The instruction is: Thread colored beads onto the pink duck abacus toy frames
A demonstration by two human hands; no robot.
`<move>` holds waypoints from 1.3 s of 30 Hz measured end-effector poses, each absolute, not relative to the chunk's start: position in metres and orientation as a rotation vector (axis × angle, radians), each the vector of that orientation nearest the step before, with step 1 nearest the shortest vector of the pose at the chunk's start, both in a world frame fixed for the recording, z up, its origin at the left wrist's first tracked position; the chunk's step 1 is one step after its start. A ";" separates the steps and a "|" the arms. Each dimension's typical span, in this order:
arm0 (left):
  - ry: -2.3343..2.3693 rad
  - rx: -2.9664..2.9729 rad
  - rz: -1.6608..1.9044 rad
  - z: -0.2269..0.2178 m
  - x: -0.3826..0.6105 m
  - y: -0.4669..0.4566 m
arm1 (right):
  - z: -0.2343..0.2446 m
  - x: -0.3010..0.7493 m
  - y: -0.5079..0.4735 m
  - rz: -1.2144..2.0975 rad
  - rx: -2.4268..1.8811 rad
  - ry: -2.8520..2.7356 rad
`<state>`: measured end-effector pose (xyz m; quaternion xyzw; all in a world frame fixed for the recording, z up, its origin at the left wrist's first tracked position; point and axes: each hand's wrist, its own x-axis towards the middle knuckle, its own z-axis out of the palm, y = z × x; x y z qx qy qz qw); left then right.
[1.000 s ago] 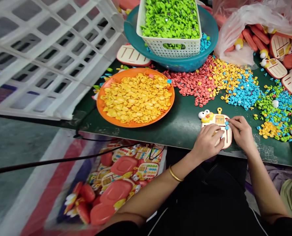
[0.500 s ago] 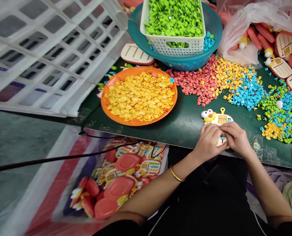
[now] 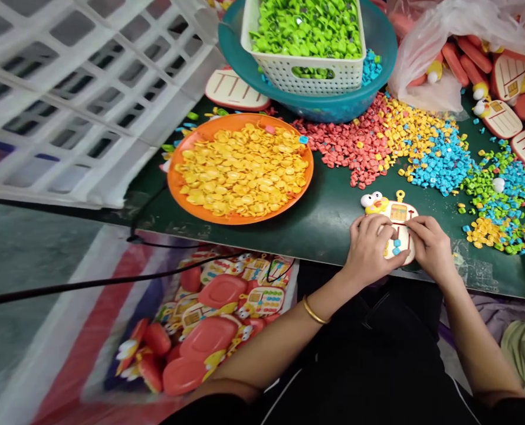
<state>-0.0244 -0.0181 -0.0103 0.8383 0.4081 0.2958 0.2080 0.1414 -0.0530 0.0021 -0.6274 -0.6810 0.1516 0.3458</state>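
Note:
A cream toy board (image 3: 403, 236) with slots, a yellow hanging loop and a duck's head with bulging eyes (image 3: 374, 200) lies on the table's near edge. My left hand (image 3: 371, 245) grips its left side, fingers curled over the face and thumb along the bottom. Small blue pieces (image 3: 396, 247) sit on the board beside that thumb. My right hand (image 3: 433, 245) rests at the board's right side, thumb and fingertips pinched together over a slot. Whatever is between those fingertips is hidden.
An orange plate (image 3: 174, 188) of yellow pieces stands left. Behind are a teal basin (image 3: 304, 109) and a white basket (image 3: 274, 69) of green pieces. Loose red pieces (image 3: 351, 147) and blue pieces (image 3: 443, 159) cover the table. A white crate (image 3: 107, 118) leans left; a cable (image 3: 89, 287) crosses below.
My hands have drawn slightly apart, uncovering more of the board and its blue pieces. My right fingertips have shifted up and right. The view has shifted a little.

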 end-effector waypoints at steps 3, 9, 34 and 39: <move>1.150 2.318 0.807 -0.013 -0.025 -0.017 | 0.007 0.141 -0.049 0.512 -1.515 -1.786; 1.069 2.427 0.781 -0.011 -0.026 -0.013 | 0.015 0.217 -0.071 -0.053 -2.067 -1.506; 0.973 2.416 0.833 -0.017 -0.028 -0.011 | 0.008 0.172 -0.047 0.372 -1.727 -1.544; 0.992 2.381 0.808 -0.014 -0.029 -0.013 | -0.003 0.154 -0.028 0.297 -1.736 -1.538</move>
